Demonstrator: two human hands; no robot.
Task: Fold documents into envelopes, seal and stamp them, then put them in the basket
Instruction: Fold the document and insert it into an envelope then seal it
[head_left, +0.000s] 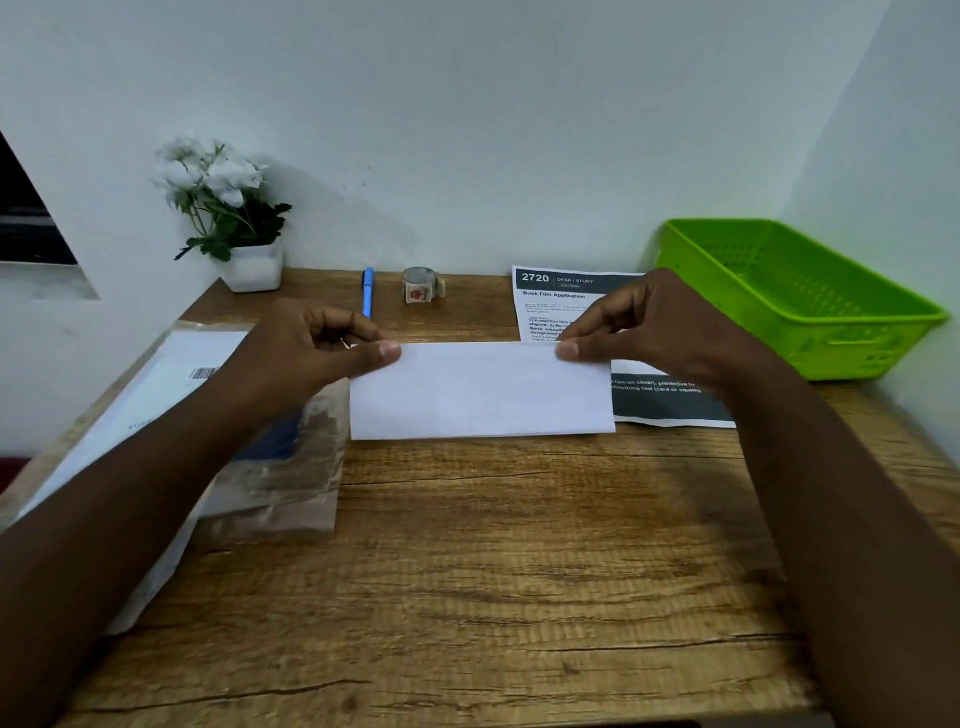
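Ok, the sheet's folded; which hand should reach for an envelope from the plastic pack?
Probably the left hand. Both hands pinch the folded paper at its top corners, but the plastic pack lies on the desk's left side, right beneath that hand. The right hand could keep holding the paper.

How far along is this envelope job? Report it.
Done: the white paper looks folded to letter size. In hand: left hand and right hand pinch its top edge. Left: enveloping, sealing, stamping from the stamp roll; no envelope shows in the green basket.
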